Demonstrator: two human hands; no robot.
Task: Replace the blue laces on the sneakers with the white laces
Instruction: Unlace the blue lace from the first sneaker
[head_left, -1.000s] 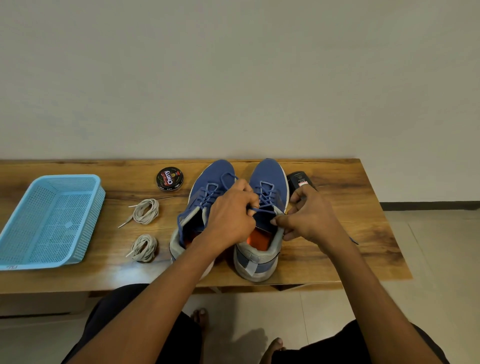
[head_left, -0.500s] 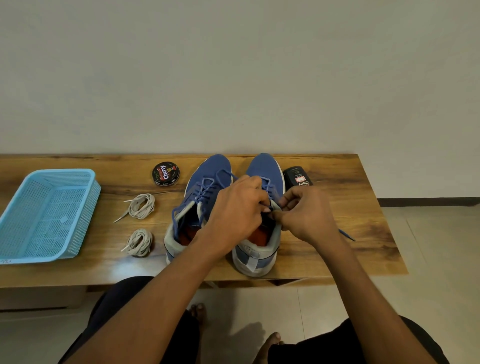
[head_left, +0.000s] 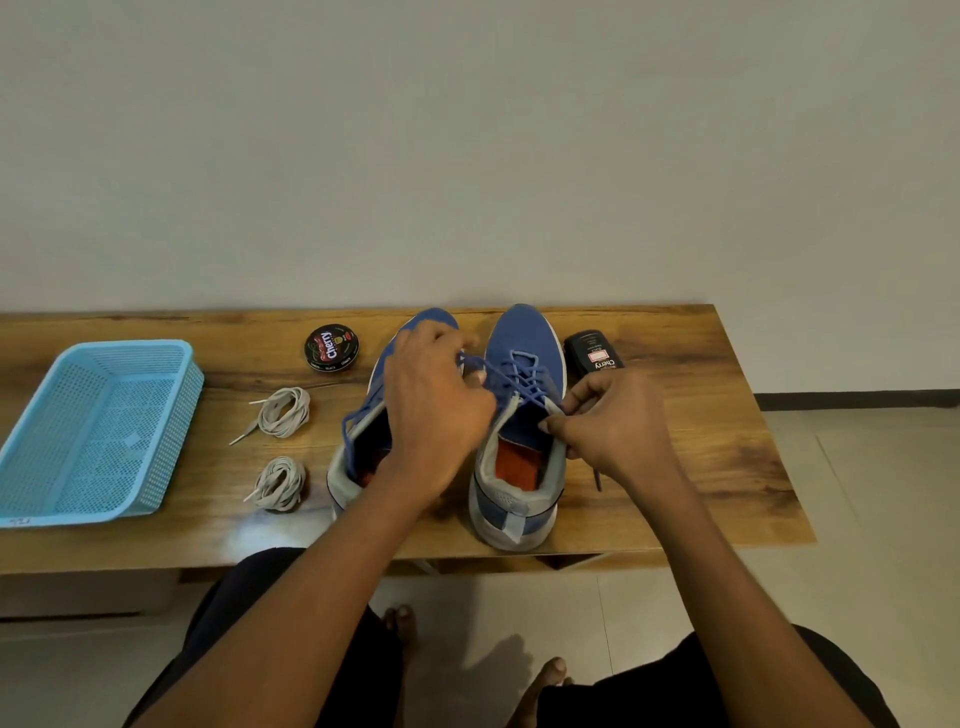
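- My right sneaker (head_left: 522, 358) is blue on top, with a grey heel, a blue band across that heel and an orange insole.
- Its lace (head_left: 524, 382) is a matching blue.
- My left sneaker (head_left: 363, 441) shows the same blue upper and grey collar.
- I see two coiled laces (head_left: 283, 411), off-white, nearly pale grey.
- The basket (head_left: 98, 431) is light blue plastic with a fine perforated mesh pattern.
- The polish tin (head_left: 331, 347) is black with red and white lettering.
- The bottle (head_left: 592, 351) is black with a red and white label.
- The table (head_left: 675, 441) is warm brown wood with darker grain streaks.
- My shorts (head_left: 244, 623) are black.
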